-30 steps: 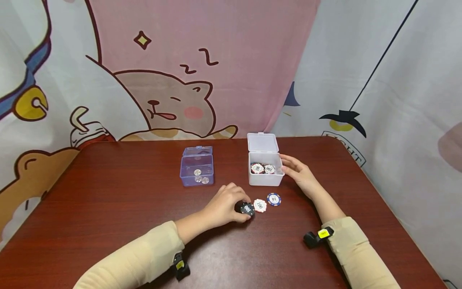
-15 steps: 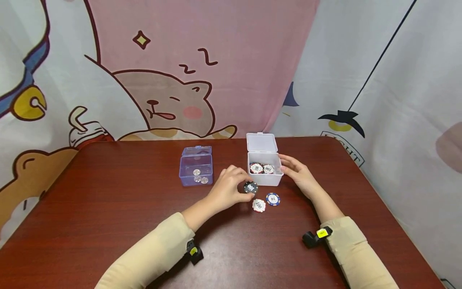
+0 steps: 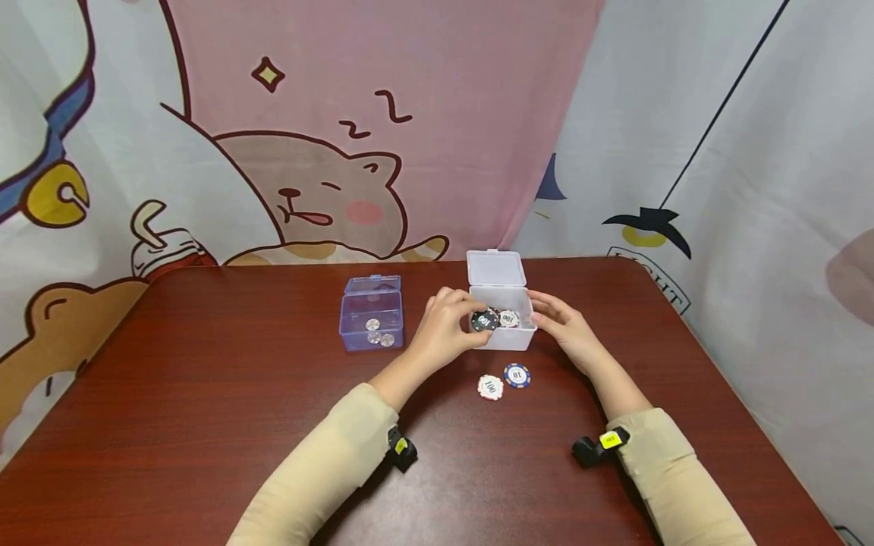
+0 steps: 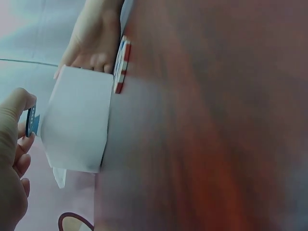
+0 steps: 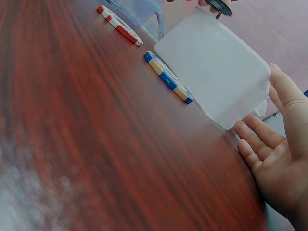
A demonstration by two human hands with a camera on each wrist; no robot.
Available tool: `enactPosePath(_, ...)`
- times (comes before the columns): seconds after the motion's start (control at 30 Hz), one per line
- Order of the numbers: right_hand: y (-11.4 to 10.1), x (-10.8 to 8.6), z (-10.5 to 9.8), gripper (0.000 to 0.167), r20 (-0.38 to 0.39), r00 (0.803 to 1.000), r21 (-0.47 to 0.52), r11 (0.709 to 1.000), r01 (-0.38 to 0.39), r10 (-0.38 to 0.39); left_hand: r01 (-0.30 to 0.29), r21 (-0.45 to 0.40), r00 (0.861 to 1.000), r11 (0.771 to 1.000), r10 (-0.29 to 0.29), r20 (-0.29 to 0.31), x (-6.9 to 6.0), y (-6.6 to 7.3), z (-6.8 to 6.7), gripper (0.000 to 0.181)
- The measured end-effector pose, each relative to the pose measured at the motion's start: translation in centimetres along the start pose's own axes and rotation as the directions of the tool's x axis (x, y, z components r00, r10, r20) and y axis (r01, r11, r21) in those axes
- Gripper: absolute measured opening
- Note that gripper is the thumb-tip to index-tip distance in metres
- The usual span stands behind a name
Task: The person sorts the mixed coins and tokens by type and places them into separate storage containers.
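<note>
My left hand [image 3: 440,326] pinches a black poker chip [image 3: 485,321] marked 100 between thumb and fingers, over the near left of a white plastic box [image 3: 508,342]. In the left wrist view the chip [image 4: 31,120] stands edge-on above the box's rim. Poker chips [image 3: 508,318] lie inside the box, partly hidden by my left hand. My right hand [image 3: 570,334] rests against the box's right side, fingers extended. On the table before the box lie a white poker chip [image 3: 490,387] with red edging and a blue poker chip [image 3: 517,375] marked 10.
To the left stands a blue-violet clear box [image 3: 353,341], its lid raised, with several small clear discs [image 3: 373,324] in it. The white box's lid [image 3: 496,268] is tipped back. A printed curtain [image 3: 437,152] hangs behind the brown table [image 3: 205,394].
My left hand has lifted the black poker chip from the table and carried it away from me, over the white box. The right hand has stayed at the box's side.
</note>
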State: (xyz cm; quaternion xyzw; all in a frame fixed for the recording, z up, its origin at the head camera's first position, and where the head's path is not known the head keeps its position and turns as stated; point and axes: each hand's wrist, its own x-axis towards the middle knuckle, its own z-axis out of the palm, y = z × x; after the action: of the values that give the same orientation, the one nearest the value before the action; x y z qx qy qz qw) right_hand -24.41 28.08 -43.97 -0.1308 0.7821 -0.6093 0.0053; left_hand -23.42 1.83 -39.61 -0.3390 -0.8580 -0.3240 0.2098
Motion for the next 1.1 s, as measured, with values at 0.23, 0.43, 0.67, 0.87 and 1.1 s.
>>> enactPosePath(0.23,-0.1,-0.1,0.1,0.049,0.001,1.0,-0.004,1.0,-0.018,0.018,0.086,-0.005,0.996,0.996,-0.086,0.007,1.6,-0.6,0.7,0.041)
enactPosePath(0.43,-0.4,0.1,0.2,0.049,0.009,1.0,0.0,1.0,-0.02,0.02,0.147,0.007,0.988,0.989,-0.147,0.052,2.5,-1.1,1.0,0.043)
enactPosePath(0.67,-0.3,0.2,0.1,0.049,0.007,1.0,0.007,1.0,-0.023,0.023,0.196,0.008,0.975,0.98,-0.196,0.107,2.8,-1.4,1.8,0.041)
enactPosePath(0.87,-0.1,0.2,0.0,0.048,0.007,1.0,0.017,1.0,-0.017,0.017,0.256,-0.018,0.957,0.967,-0.25,0.15,2.9,-1.4,2.0,0.039)
enactPosePath(1.1,-0.2,0.1,0.0,0.048,0.014,1.0,0.009,1.0,-0.017,0.017,0.276,-0.068,0.955,0.959,-0.266,0.129,2.5,-1.5,2.1,0.046)
